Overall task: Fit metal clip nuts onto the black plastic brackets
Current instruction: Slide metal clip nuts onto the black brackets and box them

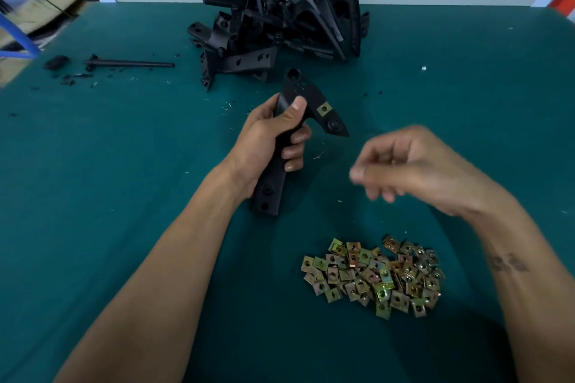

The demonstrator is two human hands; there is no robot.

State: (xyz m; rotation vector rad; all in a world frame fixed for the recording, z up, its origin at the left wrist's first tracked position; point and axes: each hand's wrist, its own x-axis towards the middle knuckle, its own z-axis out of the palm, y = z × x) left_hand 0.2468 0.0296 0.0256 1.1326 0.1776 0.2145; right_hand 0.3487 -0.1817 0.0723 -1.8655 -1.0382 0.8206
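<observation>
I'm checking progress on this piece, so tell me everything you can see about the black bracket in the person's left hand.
The black bracket looks like matte moulded plastic: a long flat stem with round holes near its lower end, a ringed hole at the top, and an arm branching right. One brass-coloured clip nut is seated on that arm, above a round boss. The left hand grips the stem, thumb on its face, holding it roughly upright above the green table. The right hand is blurred and apart from it.

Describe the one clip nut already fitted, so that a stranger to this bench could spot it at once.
On the green table, find the left hand gripping a black bracket. On its right-hand wing sits one brass-coloured clip nut; all the others lie loose in the pile nearer the person.
</observation>
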